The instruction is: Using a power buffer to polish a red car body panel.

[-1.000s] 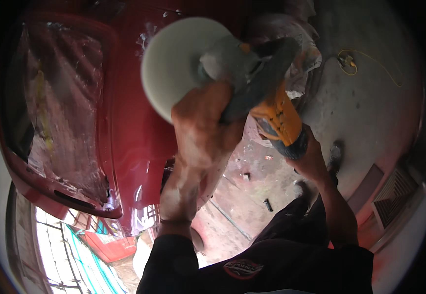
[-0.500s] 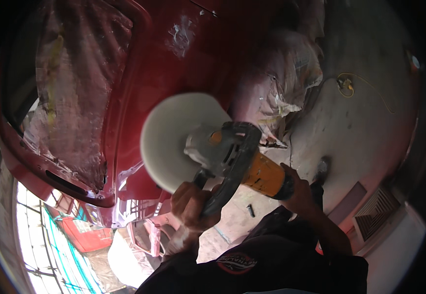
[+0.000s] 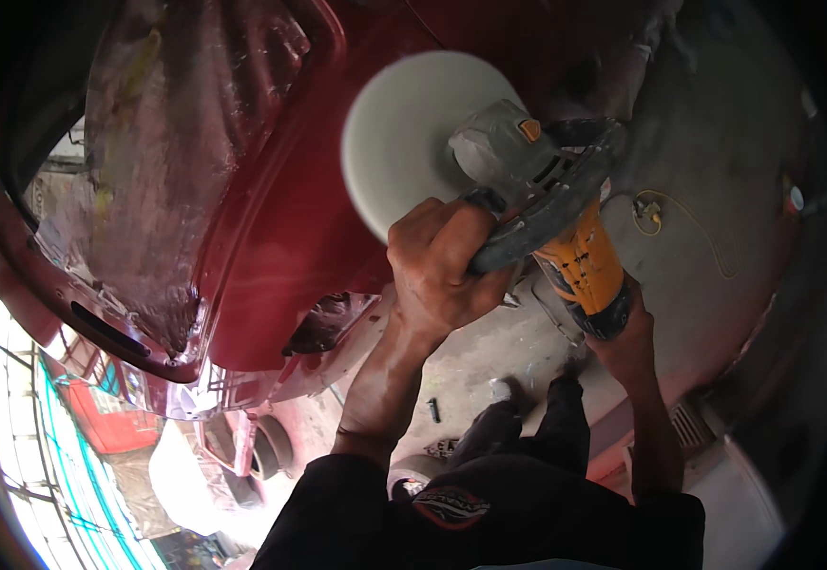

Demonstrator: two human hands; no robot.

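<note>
Both my hands hold an orange and black polisher (image 3: 585, 271) with a large round pale pad (image 3: 396, 142). My left hand (image 3: 447, 266) is closed round its curved black loop handle. At the rear end of the orange body, my right hand (image 3: 629, 332) is wrapped round the black grip, its fingers partly hidden. The pad lies over a glossy dark red car panel (image 3: 261, 294), and its face looks smeared as if spinning. Whether the pad presses on the paint cannot be made out.
Dusty plastic sheeting (image 3: 171, 161) covers the car's window opening on the left. A yellow cord (image 3: 689, 204) lies on the floor at right. Near my feet is a small dark object (image 3: 433, 410). A tire (image 3: 271, 446) and a red panel (image 3: 114, 415) stand at lower left.
My hands have carried the polisher up and to the right in the picture, farther along the red panel. Both stay closed on it. The view has shifted, and my feet now show.
</note>
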